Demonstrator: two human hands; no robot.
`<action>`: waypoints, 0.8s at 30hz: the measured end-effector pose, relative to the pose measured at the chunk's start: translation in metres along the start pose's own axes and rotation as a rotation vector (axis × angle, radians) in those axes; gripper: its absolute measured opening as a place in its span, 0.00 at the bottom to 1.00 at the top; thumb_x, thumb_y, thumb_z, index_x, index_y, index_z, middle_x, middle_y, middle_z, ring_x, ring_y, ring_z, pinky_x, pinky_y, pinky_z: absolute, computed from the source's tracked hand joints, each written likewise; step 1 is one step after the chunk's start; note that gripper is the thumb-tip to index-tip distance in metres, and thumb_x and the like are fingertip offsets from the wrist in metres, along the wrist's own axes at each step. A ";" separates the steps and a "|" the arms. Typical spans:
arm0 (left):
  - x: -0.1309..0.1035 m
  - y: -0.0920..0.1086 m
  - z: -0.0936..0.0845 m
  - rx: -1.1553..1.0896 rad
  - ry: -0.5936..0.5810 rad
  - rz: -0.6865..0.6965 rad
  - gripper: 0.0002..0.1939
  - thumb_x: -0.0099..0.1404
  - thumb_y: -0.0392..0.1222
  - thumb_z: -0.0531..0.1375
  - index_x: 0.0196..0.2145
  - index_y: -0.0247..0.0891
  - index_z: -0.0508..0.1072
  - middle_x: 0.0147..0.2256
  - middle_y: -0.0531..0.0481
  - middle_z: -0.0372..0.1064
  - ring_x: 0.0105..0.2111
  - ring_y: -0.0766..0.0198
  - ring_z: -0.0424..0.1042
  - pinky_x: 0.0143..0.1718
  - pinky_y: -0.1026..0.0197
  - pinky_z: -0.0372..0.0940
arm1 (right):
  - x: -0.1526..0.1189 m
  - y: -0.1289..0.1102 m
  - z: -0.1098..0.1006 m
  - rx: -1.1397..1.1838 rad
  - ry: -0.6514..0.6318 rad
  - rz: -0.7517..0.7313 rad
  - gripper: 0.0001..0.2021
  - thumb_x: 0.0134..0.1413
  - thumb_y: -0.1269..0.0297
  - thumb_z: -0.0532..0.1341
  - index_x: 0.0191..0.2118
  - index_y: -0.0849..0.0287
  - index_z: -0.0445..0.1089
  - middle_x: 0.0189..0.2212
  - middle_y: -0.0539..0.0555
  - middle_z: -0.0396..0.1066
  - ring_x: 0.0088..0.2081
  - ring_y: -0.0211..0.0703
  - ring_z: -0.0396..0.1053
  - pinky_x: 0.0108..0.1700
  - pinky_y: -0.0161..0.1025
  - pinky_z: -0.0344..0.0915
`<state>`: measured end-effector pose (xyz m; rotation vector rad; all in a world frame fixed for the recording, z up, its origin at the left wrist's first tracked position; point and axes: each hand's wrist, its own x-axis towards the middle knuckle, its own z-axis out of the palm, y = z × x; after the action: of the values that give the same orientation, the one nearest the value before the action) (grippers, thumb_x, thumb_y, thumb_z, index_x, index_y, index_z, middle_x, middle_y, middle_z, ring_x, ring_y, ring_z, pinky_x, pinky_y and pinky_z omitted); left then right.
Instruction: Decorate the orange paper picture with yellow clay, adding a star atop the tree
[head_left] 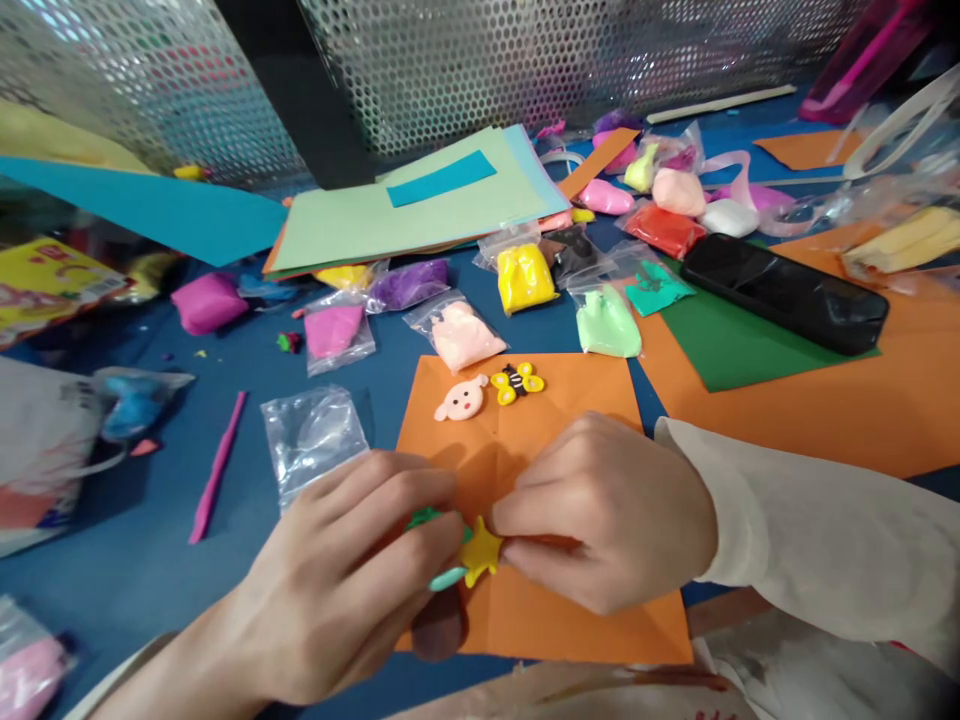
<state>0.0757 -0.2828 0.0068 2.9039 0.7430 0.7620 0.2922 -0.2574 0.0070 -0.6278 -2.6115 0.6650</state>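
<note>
A small yellow clay star (481, 552) with green clay pieces (448, 578) beside it is held low over an orange paper sheet (570, 640). My left hand (352, 570) has its fingers curled round the green clay, partly hiding it. From the right, my right hand (600, 515) pinches the edge of the star between thumb and forefinger. Higher on the sheet lie a pale pink clay animal face (460, 399) and a yellow and black clay butterfly (517, 383).
Bags of coloured clay, such as a yellow one (525, 278), lie behind the sheet. A black phone (784, 292) rests at right on green paper. A pink modelling tool (218, 468) and a clear bag (313, 440) are at left. Stacked paper (337, 225) is near the mesh panel (450, 80).
</note>
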 end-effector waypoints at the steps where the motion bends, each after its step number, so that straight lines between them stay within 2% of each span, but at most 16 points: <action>1: 0.002 0.001 0.000 0.008 0.004 0.009 0.10 0.68 0.34 0.45 0.34 0.35 0.64 0.35 0.46 0.63 0.34 0.63 0.63 0.32 0.60 0.62 | 0.000 0.000 0.000 -0.006 -0.002 0.001 0.12 0.52 0.68 0.53 0.19 0.60 0.60 0.14 0.47 0.58 0.19 0.33 0.52 0.22 0.34 0.44; 7: 0.010 0.006 -0.001 0.087 -0.016 0.062 0.13 0.70 0.35 0.43 0.31 0.36 0.63 0.33 0.47 0.61 0.32 0.64 0.62 0.31 0.62 0.62 | 0.000 0.000 0.003 -0.003 0.001 -0.011 0.11 0.51 0.69 0.54 0.20 0.61 0.62 0.15 0.48 0.61 0.19 0.33 0.56 0.21 0.34 0.44; 13: 0.006 0.008 0.001 0.171 -0.004 0.095 0.12 0.69 0.35 0.45 0.31 0.35 0.64 0.34 0.46 0.63 0.34 0.61 0.64 0.33 0.58 0.62 | 0.000 -0.001 0.004 0.008 0.012 -0.033 0.11 0.50 0.70 0.55 0.19 0.61 0.63 0.15 0.47 0.61 0.19 0.33 0.54 0.21 0.34 0.45; 21: 0.006 0.011 0.002 0.101 -0.019 0.046 0.15 0.70 0.35 0.42 0.31 0.37 0.64 0.32 0.48 0.66 0.32 0.63 0.65 0.34 0.60 0.65 | -0.001 -0.001 0.005 0.014 0.050 -0.052 0.12 0.48 0.70 0.56 0.17 0.61 0.62 0.14 0.46 0.57 0.18 0.33 0.49 0.20 0.34 0.44; 24: 0.006 0.011 0.002 0.094 -0.021 0.069 0.14 0.69 0.33 0.42 0.31 0.37 0.65 0.32 0.49 0.65 0.32 0.64 0.65 0.33 0.60 0.65 | -0.001 -0.001 0.005 0.028 0.036 -0.046 0.12 0.47 0.70 0.56 0.16 0.61 0.61 0.14 0.47 0.57 0.18 0.33 0.48 0.20 0.34 0.44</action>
<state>0.0858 -0.2893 0.0091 3.0312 0.6978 0.7211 0.2904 -0.2609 0.0031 -0.5641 -2.5710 0.6682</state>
